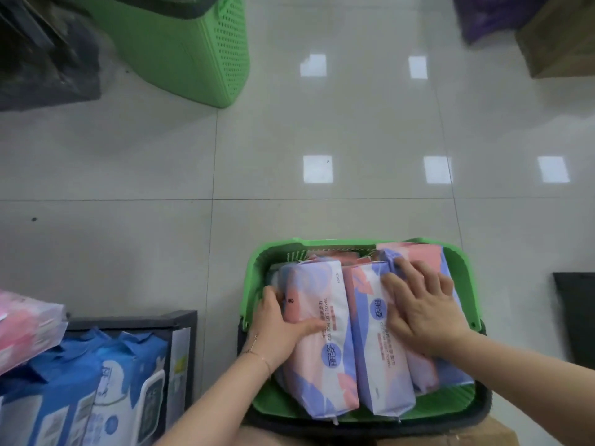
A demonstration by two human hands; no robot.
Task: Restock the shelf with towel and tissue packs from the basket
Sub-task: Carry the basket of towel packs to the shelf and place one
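The left hand (283, 320) holds the left pack (318, 336). Its fingers go down round the pack's outer side and its thumb lies across the top. The right hand (421, 307) is flat and wide, with its fingers spread. It presses on the middle pack (376, 358) and on the right pack (428, 259) beside it. It is not gripping anything.

All the packs sit in the green basket (257, 268), in the lower middle of the frame. The three on top lie side by side and touch. More pink packs show under them, at the far end of the basket.

I think these packs are light and soft. The wrap looks smooth and shiny, so it may slip. A pack will squash if you squeeze it hard, but it should not break. The best place to hold one is round its long middle, with fingers on one side and thumb on the other, as the left hand does. The thin sealed ends would likely crumple or slide out of the fingers. The packs sit close, so lifting one may drag the one next to it. The flat right hand could hold the others down.

The dark shelf (185, 320) is in the lower left of the frame, near the basket. It has blue packs (96, 365) in it, and pink packs (25, 323) lie above those. Another green basket (193, 43) stands on the tiled floor (128, 156) in the upper left.
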